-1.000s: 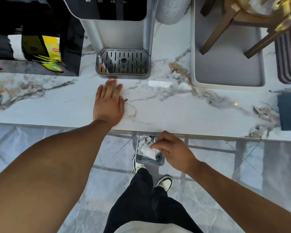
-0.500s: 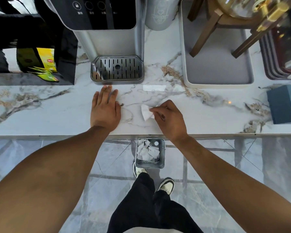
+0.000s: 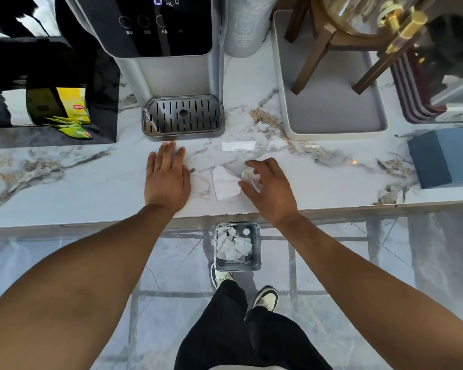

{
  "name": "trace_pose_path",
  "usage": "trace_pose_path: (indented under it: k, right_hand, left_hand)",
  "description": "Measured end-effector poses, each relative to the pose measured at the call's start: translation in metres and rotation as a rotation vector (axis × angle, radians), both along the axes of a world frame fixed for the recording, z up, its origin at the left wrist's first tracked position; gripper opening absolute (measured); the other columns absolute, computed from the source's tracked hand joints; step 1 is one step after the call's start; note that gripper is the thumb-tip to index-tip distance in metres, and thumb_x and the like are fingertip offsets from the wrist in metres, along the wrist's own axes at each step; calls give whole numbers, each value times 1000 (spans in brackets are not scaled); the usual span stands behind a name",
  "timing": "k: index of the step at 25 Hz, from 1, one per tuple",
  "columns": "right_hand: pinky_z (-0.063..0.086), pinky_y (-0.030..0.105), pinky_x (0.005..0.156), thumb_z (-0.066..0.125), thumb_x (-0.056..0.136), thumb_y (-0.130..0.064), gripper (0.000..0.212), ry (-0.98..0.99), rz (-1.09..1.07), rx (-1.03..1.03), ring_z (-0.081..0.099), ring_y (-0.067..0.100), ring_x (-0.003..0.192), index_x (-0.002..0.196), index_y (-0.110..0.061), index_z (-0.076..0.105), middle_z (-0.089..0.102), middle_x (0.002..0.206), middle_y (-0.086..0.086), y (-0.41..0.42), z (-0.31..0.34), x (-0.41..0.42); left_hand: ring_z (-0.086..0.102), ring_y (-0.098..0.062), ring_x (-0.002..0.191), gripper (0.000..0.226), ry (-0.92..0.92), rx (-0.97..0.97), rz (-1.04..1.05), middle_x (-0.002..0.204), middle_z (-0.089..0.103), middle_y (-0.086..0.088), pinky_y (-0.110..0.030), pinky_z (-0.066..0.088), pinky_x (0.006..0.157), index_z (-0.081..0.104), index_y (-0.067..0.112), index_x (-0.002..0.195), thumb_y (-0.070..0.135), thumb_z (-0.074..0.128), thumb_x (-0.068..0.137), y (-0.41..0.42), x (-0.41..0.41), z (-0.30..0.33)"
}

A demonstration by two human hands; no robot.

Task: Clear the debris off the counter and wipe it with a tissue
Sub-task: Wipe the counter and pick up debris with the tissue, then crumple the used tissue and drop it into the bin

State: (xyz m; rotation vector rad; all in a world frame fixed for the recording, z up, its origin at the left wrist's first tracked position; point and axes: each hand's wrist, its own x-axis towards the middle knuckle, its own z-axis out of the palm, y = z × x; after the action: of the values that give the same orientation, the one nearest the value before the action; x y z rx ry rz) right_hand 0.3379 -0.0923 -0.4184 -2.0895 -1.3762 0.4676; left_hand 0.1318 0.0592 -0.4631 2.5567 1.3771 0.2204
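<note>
Near the worktop's front edge, centre, a white tissue (image 3: 226, 186) lies flat; its right part is hidden under the right hand (image 3: 268, 188). A small pale lump (image 3: 247, 174) sits under that hand's fingers; what it is cannot be made out. Right hand: arched over the tissue, fingers spread and curled, thumb at the tissue's edge; whether it grips anything cannot be told. Left hand (image 3: 167, 177): palm down, flat on the worktop (image 3: 64, 182), fingers together and straight, tips just short of the dispenser's drip tray (image 3: 182, 117). A paper slip (image 3: 239, 145) lies behind the tissue, apart. Below the front edge, a bin (image 3: 237, 247) on the floor holds crumpled paper. A blue box (image 3: 444, 158) at the right edge is cut off.
</note>
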Motion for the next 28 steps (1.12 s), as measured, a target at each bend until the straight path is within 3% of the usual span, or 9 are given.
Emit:
trace_pose_path:
  k: [3,5,8,12,15,19,23,28]
  right_hand:
    - [46,22,80,67,89,-27,34,5,-69,29,54,7,85,122,-22,58,53,111,-1,-10,8,10]
    - [50,25,79,63,91,-19,27,6,-130,6,55,8,79,118,-19,61,57,108,1,-16,12,20]
    - [52,34,85,56,91,-10,23,27,-215,-117,63,20,84,111,-13,67,64,105,7,-19,19,32]
    - [50,32,89,59,91,-15,21,34,-226,-289,64,26,99,109,-12,69,69,106,10,-19,25,39]
    - [50,32,90,63,90,-22,22,45,-243,-349,64,25,102,110,-14,69,71,108,7,-18,25,42]
    - [52,34,90,68,88,-30,26,85,-228,-376,64,26,101,109,-14,69,70,108,7,-20,21,38]
    - [52,34,84,64,90,-21,18,34,-158,-379,63,27,99,104,-11,68,68,107,10,-23,15,32]
    - [50,34,80,58,93,-15,12,20,-171,-346,62,28,97,95,-11,69,68,103,11,-26,11,27]
  left_hand:
    - [20,-31,150,45,-1,-47,-5,158,32,-16,-49,12,125,40,8,145,20,38,102,-1,3,8]
    - [32,-35,145,40,-55,-94,35,152,41,-17,-48,21,122,50,5,138,18,43,101,-1,4,19]
    - [56,-41,108,26,-169,-122,137,113,63,-21,-47,47,95,68,2,108,14,49,96,-12,6,40]
    - [62,-37,86,22,-210,-238,157,93,65,-23,-37,49,77,71,-2,87,10,54,95,-41,18,57]
    - [63,-34,87,19,-221,-288,160,96,67,-18,-34,49,76,73,4,87,11,57,92,-52,30,62]
    - [61,-37,97,20,-152,-308,104,105,63,-22,-38,50,85,73,1,101,14,60,93,-60,44,59]
    - [56,-41,98,18,-60,-231,10,99,60,-26,-39,46,83,72,-1,87,12,61,92,-69,46,51]
    - [53,-39,103,18,-79,-226,27,100,63,-21,-40,49,83,78,7,98,11,61,94,-79,42,47]
